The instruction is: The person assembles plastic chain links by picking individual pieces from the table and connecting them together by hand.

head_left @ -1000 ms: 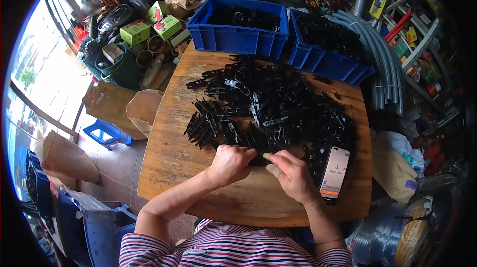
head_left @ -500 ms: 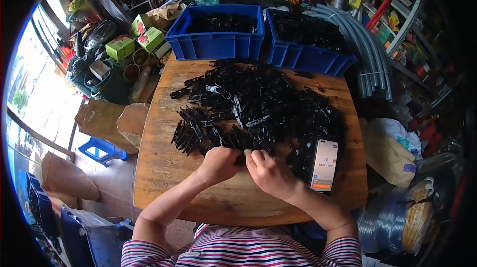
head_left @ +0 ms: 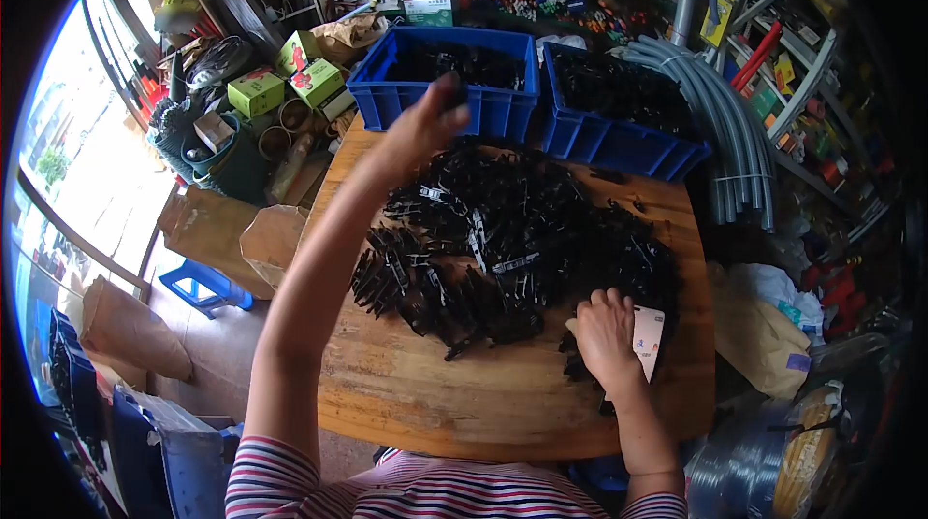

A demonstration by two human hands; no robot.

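Note:
A large heap of slim black plastic parts (head_left: 522, 219) covers the middle of the wooden table (head_left: 445, 398), a few of them showing silvery metal. My left hand (head_left: 425, 132), blurred, is raised in front of the left blue bin (head_left: 440, 110). Its fingers are closed around a dark piece that looks like one black plastic part (head_left: 456, 96). At the heap's right edge is my right hand (head_left: 607, 333), fingers curled down among the parts; whatever they grip is hidden. A phone (head_left: 649, 335) with a lit screen lies beside that hand, partly covered by it.
The right blue bin (head_left: 619, 137) also holds black parts, next to bundled grey pipes (head_left: 730, 132). Green boxes (head_left: 256, 94) and paper bags (head_left: 215, 239) stand left of the table. A blue stool (head_left: 203, 287) is on the floor. Coiled tubing (head_left: 744, 466) lies at right.
Both hands were together at the heap's front edge. My left hand has moved up and away to the left bin; my right hand has shifted right, beside the phone. The view has tilted slightly.

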